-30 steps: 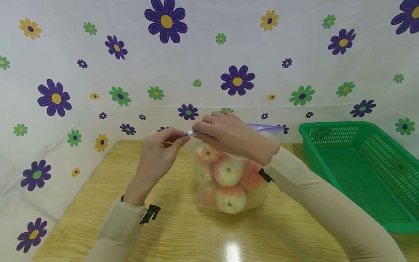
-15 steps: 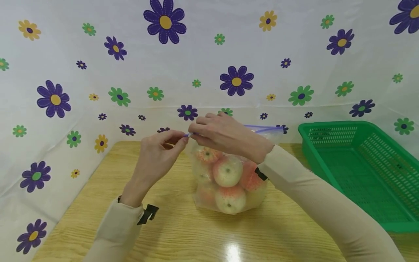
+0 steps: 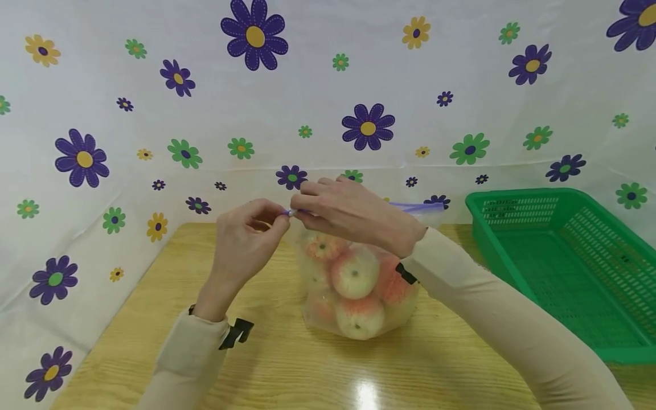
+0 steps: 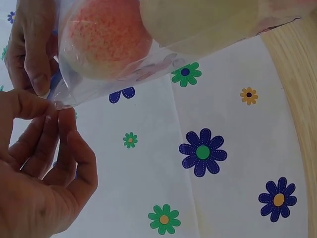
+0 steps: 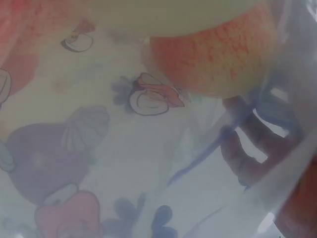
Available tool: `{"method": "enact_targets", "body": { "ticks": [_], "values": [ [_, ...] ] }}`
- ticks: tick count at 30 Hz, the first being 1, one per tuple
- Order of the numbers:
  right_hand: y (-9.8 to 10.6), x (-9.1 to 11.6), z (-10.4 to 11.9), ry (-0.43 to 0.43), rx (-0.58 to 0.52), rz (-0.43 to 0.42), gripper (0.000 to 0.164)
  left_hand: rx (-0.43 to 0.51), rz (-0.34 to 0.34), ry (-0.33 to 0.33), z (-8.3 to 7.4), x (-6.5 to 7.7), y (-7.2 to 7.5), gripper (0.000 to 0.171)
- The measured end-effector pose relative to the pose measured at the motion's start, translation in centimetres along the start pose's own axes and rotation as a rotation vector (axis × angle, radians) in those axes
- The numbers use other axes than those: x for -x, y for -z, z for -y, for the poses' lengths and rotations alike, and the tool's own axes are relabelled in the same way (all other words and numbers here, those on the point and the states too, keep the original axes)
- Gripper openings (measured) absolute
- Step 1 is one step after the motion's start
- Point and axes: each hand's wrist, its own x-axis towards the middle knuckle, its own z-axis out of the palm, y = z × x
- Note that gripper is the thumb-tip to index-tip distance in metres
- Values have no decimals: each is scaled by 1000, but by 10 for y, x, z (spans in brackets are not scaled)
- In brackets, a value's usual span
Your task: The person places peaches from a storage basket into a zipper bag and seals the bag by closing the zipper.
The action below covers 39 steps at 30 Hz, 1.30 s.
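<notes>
A clear zip bag filled with several red-and-cream apples stands upright on the table. Its purple zip strip shows past my right wrist. At the bag's upper left corner, my left hand pinches the end of the zip between thumb and finger; the left wrist view shows that corner in the fingertips. Close beside it, my right hand pinches the small white slider on the strip. Through the cloudy plastic, right fingers appear in the right wrist view. My right hand covers much of the strip.
A green plastic basket stands at the right of the wooden table. Behind and to the left hangs a white cloth printed with purple, green and yellow flowers.
My right hand has shifted slightly left along the zip with the slider, closer to my left fingertips. My left hand keeps its pinch on the corner. The apples stay in place.
</notes>
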Motion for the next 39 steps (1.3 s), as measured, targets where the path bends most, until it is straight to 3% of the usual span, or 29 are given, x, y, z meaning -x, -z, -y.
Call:
{"method": "enact_targets", "body": {
  "ticks": [10, 17, 26, 39],
  "values": [
    [-4, -9, -3, -17, -139, 46, 20, 68, 75, 65, 7, 0, 8, 11],
    [-5, -10, -2, -22, -158, 75, 21, 33, 16, 56, 6, -2, 2, 9],
    [-1, -8, -2, -33, -120, 88, 20, 11, -1, 64, 5, -3, -2, 9],
    [3, -4, 2, -39, -37, 84, 20, 70, -21, 86, 7, 0, -2, 8]
  ]
}}
